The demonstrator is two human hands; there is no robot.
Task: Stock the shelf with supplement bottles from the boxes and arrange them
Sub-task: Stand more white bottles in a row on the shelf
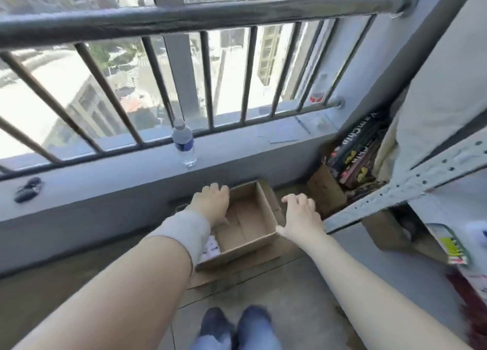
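An open cardboard box (pixel 247 217) sits on the floor below the window ledge, and its inside shows only bare cardboard. My left hand (pixel 210 202), with a grey wristband, lies over the box's left wall with its fingers loosely bent toward the far corner. My right hand (pixel 300 217) is at the box's right wall with fingers spread and the thumb touching the near right corner. A grey perforated metal shelf frame (pixel 395 191) stands at the right. No supplement bottle is plainly in view.
A water bottle (pixel 184 144) stands on the grey ledge (pixel 105 191) under the railing (pixel 184 20). A small dark object (pixel 27 190) lies on the ledge at left. Another carton (pixel 326 194) with dark packets sits beside the shelf. My feet (pixel 237 328) are just behind the box.
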